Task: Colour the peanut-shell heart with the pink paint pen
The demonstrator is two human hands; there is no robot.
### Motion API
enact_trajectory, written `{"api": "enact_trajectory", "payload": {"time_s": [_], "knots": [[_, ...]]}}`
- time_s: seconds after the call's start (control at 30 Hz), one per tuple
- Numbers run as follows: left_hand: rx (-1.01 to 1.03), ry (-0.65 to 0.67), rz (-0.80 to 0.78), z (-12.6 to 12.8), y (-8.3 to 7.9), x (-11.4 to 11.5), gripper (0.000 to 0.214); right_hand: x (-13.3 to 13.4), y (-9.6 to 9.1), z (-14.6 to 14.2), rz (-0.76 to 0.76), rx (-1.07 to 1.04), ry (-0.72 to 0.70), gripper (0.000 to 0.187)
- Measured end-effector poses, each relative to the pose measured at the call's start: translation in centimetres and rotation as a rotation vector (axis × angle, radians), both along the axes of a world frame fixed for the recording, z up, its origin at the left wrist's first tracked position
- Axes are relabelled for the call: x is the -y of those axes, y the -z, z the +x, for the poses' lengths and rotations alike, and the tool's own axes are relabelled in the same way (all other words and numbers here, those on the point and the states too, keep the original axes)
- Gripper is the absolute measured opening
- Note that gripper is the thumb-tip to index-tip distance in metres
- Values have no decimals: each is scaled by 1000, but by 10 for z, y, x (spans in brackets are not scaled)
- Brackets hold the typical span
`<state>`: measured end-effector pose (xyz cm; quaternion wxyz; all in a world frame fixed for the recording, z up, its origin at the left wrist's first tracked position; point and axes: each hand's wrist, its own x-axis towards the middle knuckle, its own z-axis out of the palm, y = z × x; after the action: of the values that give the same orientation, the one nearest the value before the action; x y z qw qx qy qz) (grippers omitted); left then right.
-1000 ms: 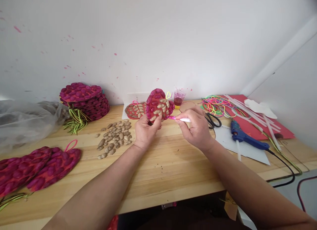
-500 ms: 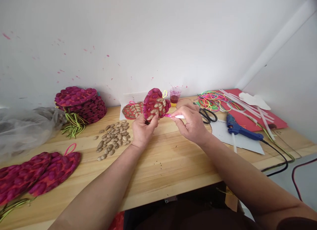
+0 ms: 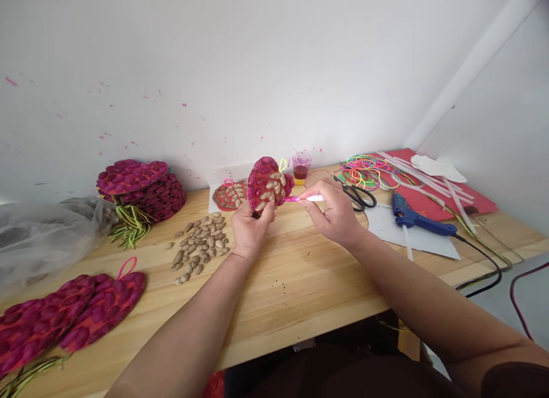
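My left hand (image 3: pixel 254 223) is closed on the lower edge of a heart-like red piece (image 3: pixel 266 180) covered with peanut shells. Magenta paint coats the shells along its left side and rim; those in the middle are still tan. A yellow loop (image 3: pixel 282 165) stands up from its top. My right hand (image 3: pixel 332 212) pinches a white-handled paintbrush (image 3: pixel 315 198), its magenta tip at the piece's lower right edge. Behind the piece, a similar undyed one (image 3: pixel 229 194) lies on white paper. A clear cup (image 3: pixel 301 168) of dark red paint stands behind my right hand.
Loose peanut shells (image 3: pixel 201 243) lie left of my left hand. A stack of magenta pieces (image 3: pixel 141 186), more such pieces (image 3: pixel 107 306) and a plastic bag (image 3: pixel 47 232) are farther left. Scissors (image 3: pixel 360 198), coloured cords (image 3: pixel 369 172) and a blue glue gun (image 3: pixel 422 222) lie right.
The camera view has shifted slightly, so the table sits a little lower. Both hands keep their grips, and the brush tip stays by the piece's lower right edge.
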<state>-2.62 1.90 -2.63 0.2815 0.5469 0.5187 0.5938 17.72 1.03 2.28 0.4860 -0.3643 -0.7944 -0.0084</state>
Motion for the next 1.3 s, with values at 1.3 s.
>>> {"api": "enact_trajectory", "payload": {"time_s": [1.3], "knots": [[396, 13, -194, 10, -10, 0, 41, -1, 0, 1, -119, -201, 55, 11]]}}
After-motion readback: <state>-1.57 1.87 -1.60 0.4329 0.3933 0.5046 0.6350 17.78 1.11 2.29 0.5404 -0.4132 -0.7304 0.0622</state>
